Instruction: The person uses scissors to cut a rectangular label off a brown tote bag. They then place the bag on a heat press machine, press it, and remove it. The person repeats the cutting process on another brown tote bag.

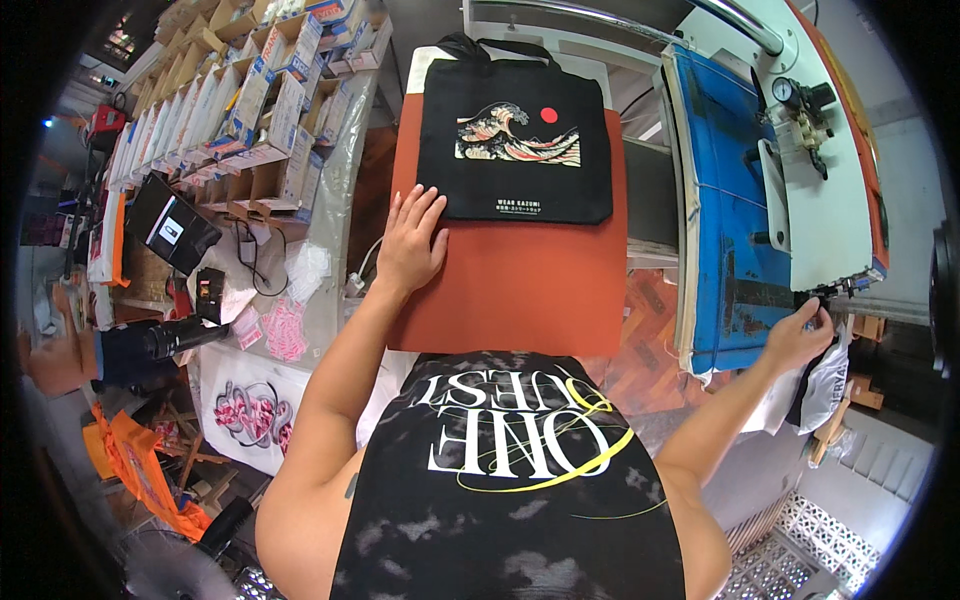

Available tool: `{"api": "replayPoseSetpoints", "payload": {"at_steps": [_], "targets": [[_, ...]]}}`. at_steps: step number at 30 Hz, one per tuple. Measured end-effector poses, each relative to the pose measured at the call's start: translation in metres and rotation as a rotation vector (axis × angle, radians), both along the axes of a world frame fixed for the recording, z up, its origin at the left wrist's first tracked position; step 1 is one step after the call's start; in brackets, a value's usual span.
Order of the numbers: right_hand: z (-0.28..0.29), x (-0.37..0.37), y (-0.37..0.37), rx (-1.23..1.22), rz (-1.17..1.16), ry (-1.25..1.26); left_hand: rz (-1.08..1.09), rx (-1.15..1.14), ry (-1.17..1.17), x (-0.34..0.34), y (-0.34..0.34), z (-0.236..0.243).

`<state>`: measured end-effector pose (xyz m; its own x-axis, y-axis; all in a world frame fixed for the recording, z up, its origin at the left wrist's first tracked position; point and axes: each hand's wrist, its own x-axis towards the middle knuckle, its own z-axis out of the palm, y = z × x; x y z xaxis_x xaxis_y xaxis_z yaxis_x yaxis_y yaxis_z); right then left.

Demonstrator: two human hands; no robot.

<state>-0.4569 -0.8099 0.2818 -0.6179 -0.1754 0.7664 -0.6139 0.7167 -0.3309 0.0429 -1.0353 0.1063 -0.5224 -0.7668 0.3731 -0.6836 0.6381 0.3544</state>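
Observation:
A black tote bag point(515, 140) with a wave print and a red sun lies flat on a rust-red heat press platen point(510, 290), its handles folded out at the far end. My left hand point(412, 240) rests palm down with fingers stretched, the fingertips on the bag's near left corner and the palm on the platen. Off to the right, my right hand point(797, 340) reaches to the machine's front corner. Its fingers are bent together at a small black fitting point(822, 295); what they grip there is too small to make out.
A blue padded panel point(730, 230) stands right of the platen, beside a white machine body with a pressure gauge point(786, 91). On the left are a table with cardboard bins point(270, 90), a black tablet point(172, 222) and pink printed pieces point(285, 330). Another person's arm point(60, 350) shows far left.

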Motion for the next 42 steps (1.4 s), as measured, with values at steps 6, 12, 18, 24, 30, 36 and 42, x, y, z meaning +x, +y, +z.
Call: {"api": "replayPoseSetpoints", "payload": {"at_steps": [6, 12, 18, 24, 30, 36, 42], "targets": [[-0.001, -0.059, 0.019, 0.537, 0.167, -0.025, 0.014, -0.028, -0.003, -0.001, 0.001, 0.000], [0.001, -0.049, 0.016, 0.548, 0.164, -0.050, 0.014, -0.052, 0.021, -0.002, 0.002, 0.001], [0.007, 0.025, -0.008, 0.538, 0.265, -0.061, 0.019, -0.063, 0.034, 0.000, 0.002, -0.004], [0.009, 0.132, -0.023, 0.346, 0.566, 0.077, 0.040, -0.088, 0.141, 0.004, 0.004, -0.008], [0.004, 0.179, -0.025, 0.119, 0.648, 0.205, 0.316, -0.063, 0.611, 0.044, 0.045, -0.017], [0.013, 0.236, -0.063, 0.052, 0.942, 0.081, 0.534, 0.091, 0.488, 0.136, 0.151, -0.066], [0.009, 0.280, -0.076, 0.019, 0.970, 0.145, 0.685, 0.273, 0.498, 0.174, 0.231, -0.093]]}}
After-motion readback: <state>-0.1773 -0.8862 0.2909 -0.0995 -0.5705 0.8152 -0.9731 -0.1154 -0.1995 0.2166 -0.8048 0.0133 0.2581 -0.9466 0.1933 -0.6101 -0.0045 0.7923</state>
